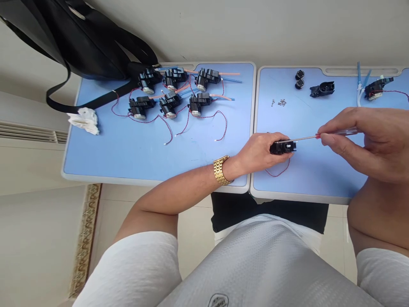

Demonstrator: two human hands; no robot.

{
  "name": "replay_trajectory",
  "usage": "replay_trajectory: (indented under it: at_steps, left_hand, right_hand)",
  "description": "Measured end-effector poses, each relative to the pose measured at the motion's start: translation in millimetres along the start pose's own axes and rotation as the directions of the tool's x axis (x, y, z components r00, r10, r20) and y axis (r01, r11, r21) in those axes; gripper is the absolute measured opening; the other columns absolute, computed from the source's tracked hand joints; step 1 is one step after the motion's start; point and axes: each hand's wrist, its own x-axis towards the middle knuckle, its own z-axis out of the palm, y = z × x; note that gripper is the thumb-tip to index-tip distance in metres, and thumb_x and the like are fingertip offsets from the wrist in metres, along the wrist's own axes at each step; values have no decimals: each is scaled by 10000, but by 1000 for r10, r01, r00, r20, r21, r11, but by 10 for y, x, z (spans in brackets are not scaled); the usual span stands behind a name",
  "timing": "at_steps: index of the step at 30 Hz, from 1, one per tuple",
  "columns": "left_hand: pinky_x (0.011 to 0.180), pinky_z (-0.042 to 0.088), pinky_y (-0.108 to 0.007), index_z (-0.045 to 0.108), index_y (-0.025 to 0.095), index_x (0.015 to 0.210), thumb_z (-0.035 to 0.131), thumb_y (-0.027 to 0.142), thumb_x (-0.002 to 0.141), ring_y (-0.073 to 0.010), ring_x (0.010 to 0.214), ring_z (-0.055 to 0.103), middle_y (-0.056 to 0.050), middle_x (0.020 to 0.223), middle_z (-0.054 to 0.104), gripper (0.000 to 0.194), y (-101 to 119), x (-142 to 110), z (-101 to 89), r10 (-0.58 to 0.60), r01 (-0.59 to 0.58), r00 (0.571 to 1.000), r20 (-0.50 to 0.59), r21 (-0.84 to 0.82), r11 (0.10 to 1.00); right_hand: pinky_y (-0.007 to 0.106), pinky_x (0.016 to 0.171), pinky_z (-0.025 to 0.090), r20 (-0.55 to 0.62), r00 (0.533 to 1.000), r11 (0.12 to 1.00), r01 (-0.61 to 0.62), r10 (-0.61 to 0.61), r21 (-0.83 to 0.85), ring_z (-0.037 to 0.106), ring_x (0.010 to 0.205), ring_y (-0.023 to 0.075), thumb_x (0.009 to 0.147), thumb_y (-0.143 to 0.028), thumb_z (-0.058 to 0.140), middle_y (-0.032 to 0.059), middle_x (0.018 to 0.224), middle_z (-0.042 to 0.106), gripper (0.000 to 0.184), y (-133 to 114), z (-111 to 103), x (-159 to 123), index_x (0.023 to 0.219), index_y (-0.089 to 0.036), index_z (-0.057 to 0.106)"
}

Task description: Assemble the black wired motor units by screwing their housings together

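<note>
My left hand (260, 151) is closed around a small black motor housing (283, 147) just above the right-hand table. A white stub shows on its face, and a thin red wire (277, 174) trails below. Between thumb and finger, my right hand (373, 143) pinches a screwdriver (338, 132) with a clear handle and a red collar. Its thin shaft points left, and the tip reaches the housing's upper side; whether it sits on a screw cannot be made out. Small screws (282, 102) lie loose beyond my left hand.
Two round black parts (299, 79) and a black cover (322, 89) lie at the back. Another motor unit (377, 88) with blue tubes (359, 79) is at right. Several assembled units (172, 102) with wires, a crumpled tissue (84, 120) and a black bag (79, 42) occupy the left table (128, 157).
</note>
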Motion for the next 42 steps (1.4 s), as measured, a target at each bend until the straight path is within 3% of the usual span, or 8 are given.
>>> replay_trajectory:
  at_steps: [9,13,17,22,28,34,39,42]
  left_hand:
    - [836,560,-271,823,223,1150,817,403,951,-168,878,781,3,982,852,268,-20,2,1,-11,11,1000,5,51,999]
    - [825,551,-266,823,212,1141,812,397,956,-167,879,783,2,974,853,262,-20,0,2,-2,2,1000,1,46,999]
    - [826,550,-266,821,208,1150,795,386,971,-167,880,784,2,981,856,253,4,-9,-1,-4,4,1000,-11,66,998]
    - [840,557,-269,818,215,1174,796,364,978,-172,904,796,2,1010,862,248,16,-22,6,-16,18,1000,-16,106,994]
    - [833,557,-277,813,221,1181,797,369,985,-178,902,801,1,1009,863,246,-6,-19,15,-1,3,1000,-10,152,988]
    - [809,547,-282,809,219,1184,785,388,999,-176,868,787,2,967,852,251,-1,-24,13,-8,7,1000,2,187,982]
    - [831,548,-301,810,221,1192,783,383,996,-194,916,800,-2,1017,864,255,6,-23,8,-18,10,999,30,220,975]
    - [840,552,-309,806,221,1205,769,386,1006,-202,947,806,-8,1048,868,261,6,-19,4,-27,16,999,43,230,973]
  right_hand:
    - [390,527,285,-74,993,982,83,-97,-171,547,532,174,1009,-435,799,-67,615,667,173,30,40,5,851,-366,785]
    - [389,563,391,-59,987,979,140,-151,-150,679,635,186,1007,-366,787,-70,779,771,22,2,56,0,985,-364,786]
    - [386,644,508,25,995,983,101,-98,-154,780,760,203,1037,-243,714,-89,963,832,138,-99,36,-9,1071,-372,749]
    - [358,560,426,8,987,944,154,-158,-291,759,686,174,1056,-261,725,-85,796,808,67,-132,34,-14,1006,-305,736]
    - [344,499,328,-41,963,898,231,-265,-374,630,535,125,1057,-394,772,-93,613,692,211,-32,55,-5,898,-264,724]
    - [321,629,514,62,978,951,211,-202,-225,786,767,154,1074,-244,691,-70,1006,843,77,-105,45,-22,1137,-289,685]
    - [343,580,466,1,984,937,168,-176,-305,750,663,161,1075,-307,726,-92,785,796,79,-121,76,-26,1005,-296,692]
    - [353,495,359,-55,980,908,154,-190,-390,623,499,147,1067,-484,737,-83,575,673,314,-53,94,-5,834,-279,694]
